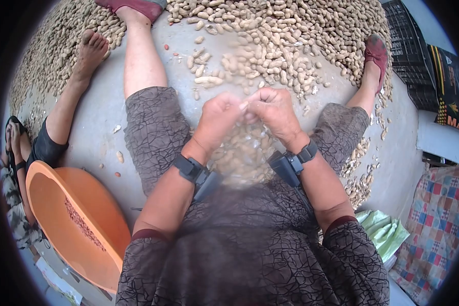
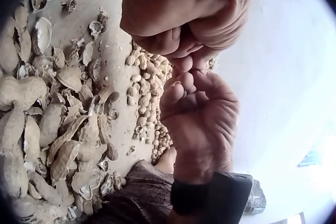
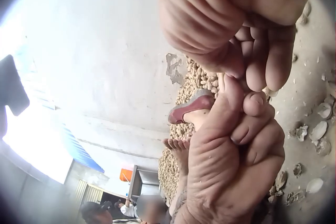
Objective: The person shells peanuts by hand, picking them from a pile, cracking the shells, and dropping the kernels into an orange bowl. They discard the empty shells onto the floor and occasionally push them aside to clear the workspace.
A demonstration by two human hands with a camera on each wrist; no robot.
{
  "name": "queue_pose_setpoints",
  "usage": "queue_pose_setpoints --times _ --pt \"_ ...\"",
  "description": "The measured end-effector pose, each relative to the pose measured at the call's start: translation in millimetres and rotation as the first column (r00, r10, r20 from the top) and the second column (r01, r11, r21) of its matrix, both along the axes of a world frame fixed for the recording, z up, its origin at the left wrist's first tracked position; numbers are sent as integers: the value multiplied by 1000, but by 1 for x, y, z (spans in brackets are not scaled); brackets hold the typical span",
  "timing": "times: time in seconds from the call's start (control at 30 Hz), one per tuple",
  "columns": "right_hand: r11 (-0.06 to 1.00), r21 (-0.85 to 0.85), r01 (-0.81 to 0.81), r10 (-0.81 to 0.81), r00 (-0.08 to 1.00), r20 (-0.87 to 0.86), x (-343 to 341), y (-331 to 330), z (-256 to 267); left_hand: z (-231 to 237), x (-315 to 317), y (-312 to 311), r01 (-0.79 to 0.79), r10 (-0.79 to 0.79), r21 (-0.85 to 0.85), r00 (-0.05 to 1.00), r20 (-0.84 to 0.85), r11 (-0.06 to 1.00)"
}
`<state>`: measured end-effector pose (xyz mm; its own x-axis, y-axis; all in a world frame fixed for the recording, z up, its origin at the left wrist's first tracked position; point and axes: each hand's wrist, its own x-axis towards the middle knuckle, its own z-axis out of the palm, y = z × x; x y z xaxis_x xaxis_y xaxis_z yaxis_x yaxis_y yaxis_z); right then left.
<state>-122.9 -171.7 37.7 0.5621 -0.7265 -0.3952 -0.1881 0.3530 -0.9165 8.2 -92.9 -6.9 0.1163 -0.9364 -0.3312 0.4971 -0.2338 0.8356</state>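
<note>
Tan, ridged peanuts point(image 1: 285, 30) lie heaped; left hand point(image 1: 218, 120) and right hand point(image 1: 276, 116) meet, fingers curled, grip contents unclear. Only the head view shows kernels point(image 1: 82, 223) inside the tub point(image 1: 99, 204).

head view | bag point(image 1: 451, 84) at the right edge, black with yellow: "MAR" in orange capitals, slanting down to the right, any further letters not readable | left wrist view: no readable text | right wrist view: no readable text

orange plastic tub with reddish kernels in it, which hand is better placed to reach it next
Probably the left hand: the tub stands on that side, while the right hand is farther off and would have to cross the lap.
</note>
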Motion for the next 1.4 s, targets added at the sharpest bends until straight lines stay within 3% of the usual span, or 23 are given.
queue_pose_setpoints --times 0.17,0.33,0.43,0.5,0.53,0.57,0.6,0.63,0.7,0.73,0.8,0.83,0.9,0.93,1.0,1.07,1.2,1.23,1.33,1.4 --pt "999 4 49 -49 999 17 2 4 1 -3 1 1 -38 34 -41 996 -86 998" --pt "997 14 77 -78 993 87 1 5 -5 7 0 -1 -77 84 55 988 -129 995" --pt "994 -78 80 -80 997 4 5 9 -8 8 2 -3 -58 86 120 967 -240 991" --pt "941 -335 45 -73 995 -70 8 14 -9 4 3 -4 -53 87 135 962 -260 989" --pt "941 -335 45 -73 995 -70 8 14 -10 2 4 -4 -47 88 151 956 -278 987" --pt "809 -587 -31 -55 990 -127 9 15 -11 1 4 -4 -46 87 150 956 -279 988" --pt "607 -786 -115 -57 981 -187 9 14 -12 1 3 -5 -71 118 178 956 -270 981" --pt "604 -789 -112 -63 980 -188 10 15 -13 2 2 -6 -94 147 203 954 -261 975" --pt "456 -876 -160 -64 975 -211 12 16 -15 8 -1 -6 -84 131 208 966 -225 975" --pt "453 -877 -160 -70 974 -214 13 17 -15 10 -2 -6 -79 120 216 975 -186 973" --pt "564 -823 -70 -114 980 -161 13 18 -14 8 -4 -4 -54 88 185 980 -177 981" --pt "560 -825 -69 -118 980 -163 12 17 -13 6 -4 -4 -38 64 159 984 -164 987" --pt "800 -600 -6 -133 973 -187 11 15 -10 1 -4 -5 -18 39 135 988 -150 991" --pt "798 -602 -5 -134 973 -187 10 14 -11 -1 -3 -5 -4 19 115 991 -133 993" --pt "944 -314 106 -117 993 -17 9 13 -13 -3 -1 -3 12 -2 108 996 -92 994" --pt "968 -219 120 -118 993 23 7 10 -11 -3 0 -3 30 -25 102 998 -49 994" --pt "996 10 84 -85 992 91 0 3 -8 7 -1 -3 26 -8 101 985 -170 995" --pt "996 9 85 -85 992 92 -1 2 -6 8 -1 -3 7 15 96 973 -232 995" --pt "996 40 76 -78 995 59 -4 1 -5 0 2 -3 69 -58 48 976 -209 996" --pt "997 -74 5 -4 1000 16 -4 1 -8 -2 4 -3 76 -61 85 985 -164 994"
